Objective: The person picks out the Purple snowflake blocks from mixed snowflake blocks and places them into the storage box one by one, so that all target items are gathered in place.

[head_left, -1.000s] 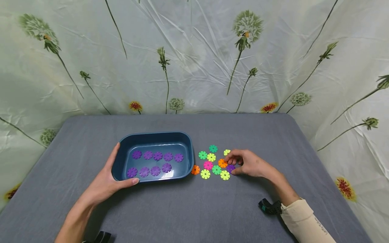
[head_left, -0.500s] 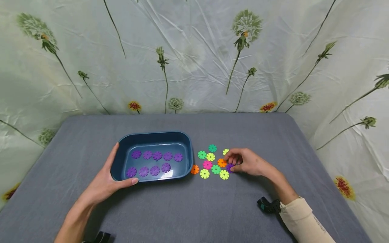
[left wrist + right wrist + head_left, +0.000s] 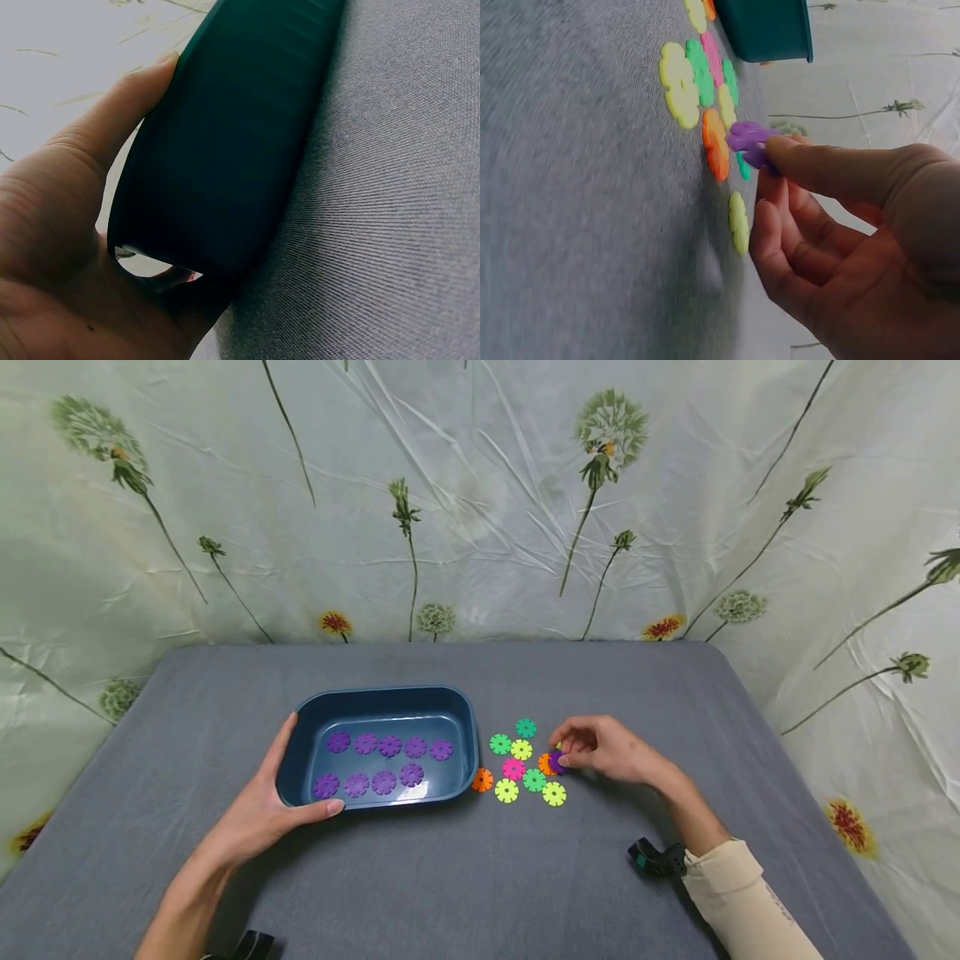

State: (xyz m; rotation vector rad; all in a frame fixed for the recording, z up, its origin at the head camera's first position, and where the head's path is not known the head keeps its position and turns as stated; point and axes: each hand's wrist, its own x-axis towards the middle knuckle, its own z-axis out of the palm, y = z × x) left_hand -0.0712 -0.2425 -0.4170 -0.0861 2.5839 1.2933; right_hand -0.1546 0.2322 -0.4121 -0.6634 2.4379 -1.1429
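My right hand (image 3: 611, 750) pinches a purple flower-shaped disc (image 3: 748, 142) between thumb and forefinger, raised off the cloth in the right wrist view. Just beyond it lie an orange disc (image 3: 715, 145) and a yellow disc (image 3: 739, 223). With my left hand (image 3: 258, 810) I grip the near left corner of a blue plastic tub (image 3: 452, 789), thumb on the front rim and fingers round the left side. Inside the tub, purple discs (image 3: 384, 782) lie flat in two rows. The left wrist view shows the tub's outer wall (image 3: 217, 150) against the palm.
Right of the tub, several loose discs in green, yellow, pink and orange lie on the grey cloth, among them a pink disc (image 3: 513, 769). One orange disc (image 3: 482, 780) sits right by the tub's edge. A flower-printed curtain (image 3: 480, 527) hangs behind the table (image 3: 480, 893).
My right hand has picked up the purple disc from the cloth and moved it slightly left, over the orange disc. The left hand and tub stay in place.
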